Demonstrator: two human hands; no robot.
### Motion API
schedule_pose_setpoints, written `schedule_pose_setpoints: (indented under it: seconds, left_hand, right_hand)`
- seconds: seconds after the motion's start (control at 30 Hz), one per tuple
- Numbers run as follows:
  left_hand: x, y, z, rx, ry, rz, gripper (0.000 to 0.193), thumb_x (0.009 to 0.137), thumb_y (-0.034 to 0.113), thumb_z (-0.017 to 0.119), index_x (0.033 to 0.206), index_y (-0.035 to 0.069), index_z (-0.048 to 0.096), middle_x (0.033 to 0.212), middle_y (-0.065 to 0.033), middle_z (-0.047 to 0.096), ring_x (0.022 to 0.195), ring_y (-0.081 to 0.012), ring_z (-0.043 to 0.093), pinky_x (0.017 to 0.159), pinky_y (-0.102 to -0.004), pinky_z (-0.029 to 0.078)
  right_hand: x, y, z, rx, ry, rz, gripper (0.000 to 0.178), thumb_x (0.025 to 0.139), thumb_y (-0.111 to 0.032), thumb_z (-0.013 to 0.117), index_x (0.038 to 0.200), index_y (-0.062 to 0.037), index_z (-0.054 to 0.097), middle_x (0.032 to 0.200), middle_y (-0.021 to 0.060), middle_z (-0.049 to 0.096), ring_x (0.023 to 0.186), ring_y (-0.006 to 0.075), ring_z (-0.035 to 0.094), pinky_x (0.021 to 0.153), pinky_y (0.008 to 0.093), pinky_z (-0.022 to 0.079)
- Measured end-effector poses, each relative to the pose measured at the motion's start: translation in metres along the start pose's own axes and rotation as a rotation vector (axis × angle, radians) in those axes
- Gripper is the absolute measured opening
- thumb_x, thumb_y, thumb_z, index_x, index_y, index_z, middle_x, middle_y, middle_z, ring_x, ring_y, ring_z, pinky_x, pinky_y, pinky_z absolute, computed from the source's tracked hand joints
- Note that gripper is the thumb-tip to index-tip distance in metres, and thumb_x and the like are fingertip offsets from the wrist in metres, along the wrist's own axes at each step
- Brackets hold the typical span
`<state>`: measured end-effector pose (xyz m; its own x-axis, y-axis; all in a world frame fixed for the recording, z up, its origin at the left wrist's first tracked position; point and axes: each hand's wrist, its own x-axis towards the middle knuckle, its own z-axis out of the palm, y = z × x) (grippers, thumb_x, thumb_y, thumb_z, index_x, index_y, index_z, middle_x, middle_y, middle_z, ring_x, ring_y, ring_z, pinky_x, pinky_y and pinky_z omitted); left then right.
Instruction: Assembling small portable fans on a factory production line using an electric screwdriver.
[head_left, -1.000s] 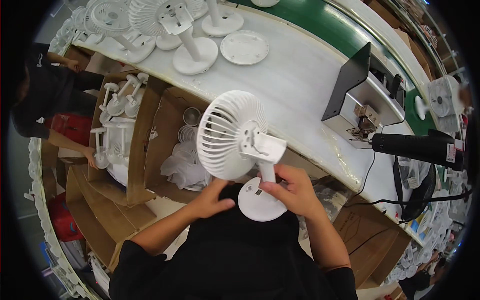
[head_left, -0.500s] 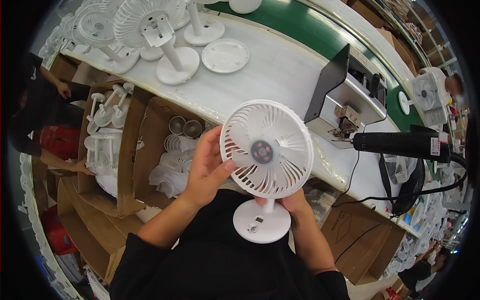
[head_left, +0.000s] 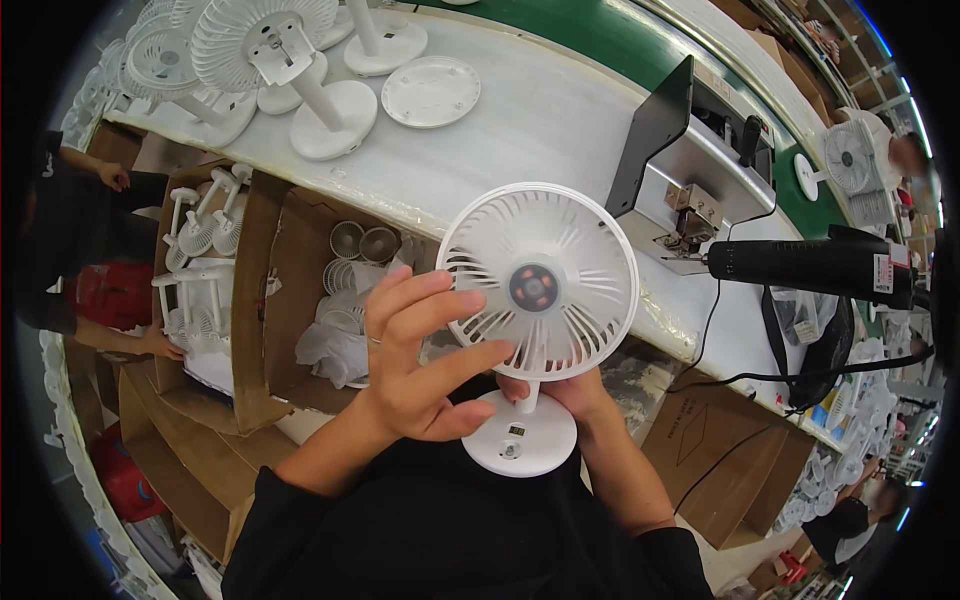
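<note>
In the frame centre, the right hand [head_left: 577, 393] holds a white fan [head_left: 534, 289] by its stem [head_left: 532, 400]; the left hand [head_left: 408, 378], fingers spread wide, is before it.

Place: factory workshop, fan assembly. Evidence: a long white table [head_left: 540, 125], with a green belt [head_left: 575, 62] that ran along its far edge. Several white fans [head_left: 225, 50] stood toward the left end; a matching fan [head_left: 535, 288] was in the person's right hand [head_left: 580, 390]. A boxy metal machine [head_left: 735, 170] and a black power screwdriver [head_left: 800, 268] occupied the right end. Cardboard boxes [head_left: 255, 300] below the near edge held fan parts; past the near left corner, a co-worker [head_left: 70, 205] reached into one.
</note>
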<state>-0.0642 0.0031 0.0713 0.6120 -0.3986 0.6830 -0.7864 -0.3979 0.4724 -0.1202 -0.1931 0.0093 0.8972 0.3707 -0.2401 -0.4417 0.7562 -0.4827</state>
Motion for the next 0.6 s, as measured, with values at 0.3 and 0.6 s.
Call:
schedule_pose_setpoints:
  seconds: [0.3,0.6]
  left_hand:
    - [0.010,0.012,0.004,0.075,0.009,-0.095,0.046,0.086,0.049,0.056,0.114,0.015,0.070,0.128,-0.0080,0.056,0.124,-0.0279,0.045,0.111,-0.0459,0.025]
    - [0.013,0.011,0.006,0.190,-0.118,-0.015,0.046,0.089,0.045,0.052,0.118,0.012,0.067,0.134,-0.0094,0.055,0.133,-0.0301,0.038,0.114,-0.0465,0.020]
  right_hand:
    - [-0.001,-0.005,0.005,-0.089,-0.032,-0.040,0.041,0.098,-0.030,0.051,0.133,-0.0085,0.046,0.088,0.0151,0.063,0.057,0.0229,0.056,0.049,0.0326,0.045]
    - [-0.005,-0.006,0.019,0.132,0.045,0.039,0.045,0.098,-0.033,0.052,0.136,-0.0097,0.043,0.096,0.0159,0.063,0.057,0.0233,0.057,0.043,0.0329,0.046]
